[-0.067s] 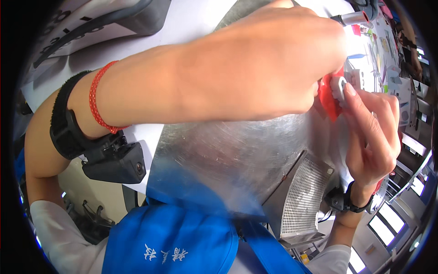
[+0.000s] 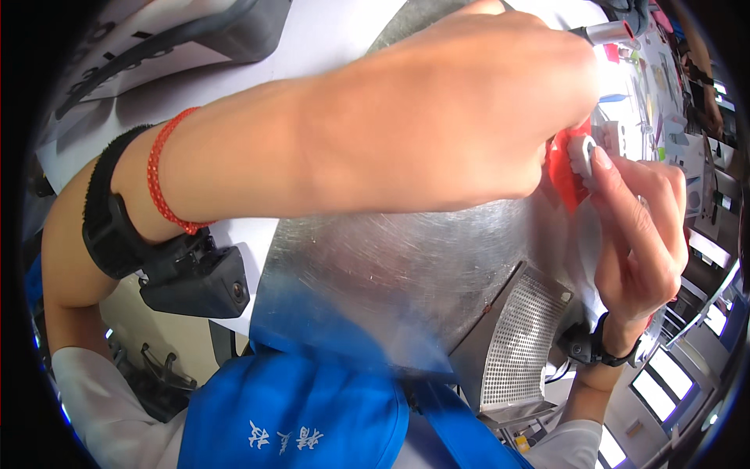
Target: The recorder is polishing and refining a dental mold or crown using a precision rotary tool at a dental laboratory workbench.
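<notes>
My left hand [image 2: 500, 102] reaches across from the left, curled with its back toward me and its fingertips mostly hidden. At its far side it grips a thin translucent red sheet [image 2: 564, 172], which looks like wax. Pinched between thumb and finger of my right hand [image 2: 641, 227] is a small white tooth-shaped cast [image 2: 580, 154], like a dental plaster model. It rests against the red sheet. Behind the two hands stands another white cast [image 2: 614, 137], partly covered by them.
Beneath my hands lies a scratched metal plate [image 2: 391, 258]. A perforated metal screen [image 2: 523, 344] slopes near my right forearm. A grey and black device [image 2: 242, 31] stands at upper left. A silver cylinder [image 2: 609, 32] and scattered tools lie at far right.
Both hands have shifted very slightly to the right and down, along with the red sheet and the white cast. The grips look the same.
</notes>
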A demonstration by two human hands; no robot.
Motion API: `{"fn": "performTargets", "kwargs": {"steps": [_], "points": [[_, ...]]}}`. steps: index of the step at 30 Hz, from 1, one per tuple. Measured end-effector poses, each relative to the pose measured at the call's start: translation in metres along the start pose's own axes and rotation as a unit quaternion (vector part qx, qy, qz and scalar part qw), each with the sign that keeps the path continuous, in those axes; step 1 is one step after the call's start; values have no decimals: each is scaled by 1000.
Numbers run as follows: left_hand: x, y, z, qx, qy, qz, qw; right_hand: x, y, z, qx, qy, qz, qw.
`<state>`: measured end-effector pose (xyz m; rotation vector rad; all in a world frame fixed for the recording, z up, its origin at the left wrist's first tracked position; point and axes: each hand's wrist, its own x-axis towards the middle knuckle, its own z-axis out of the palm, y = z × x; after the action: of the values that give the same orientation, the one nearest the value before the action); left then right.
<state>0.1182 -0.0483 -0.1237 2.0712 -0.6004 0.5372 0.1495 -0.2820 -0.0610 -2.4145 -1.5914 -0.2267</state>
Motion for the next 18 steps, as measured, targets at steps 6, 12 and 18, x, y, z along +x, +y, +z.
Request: {"fn": "performTargets", "kwargs": {"steps": [6, 12, 18], "points": [[-13, -7, -13, -3, 2, -3, 1000, -1, -2, 1, -14, -2, 8, 1000], [-12, -5, -6, -3, 4, 3, 1000, -2, 1, 8, -22, 31, -16, 999], [-16, -6, -14, 1, 14, 8, 1000, 5, -7, 8, -34, 0, -5, 999]]}}
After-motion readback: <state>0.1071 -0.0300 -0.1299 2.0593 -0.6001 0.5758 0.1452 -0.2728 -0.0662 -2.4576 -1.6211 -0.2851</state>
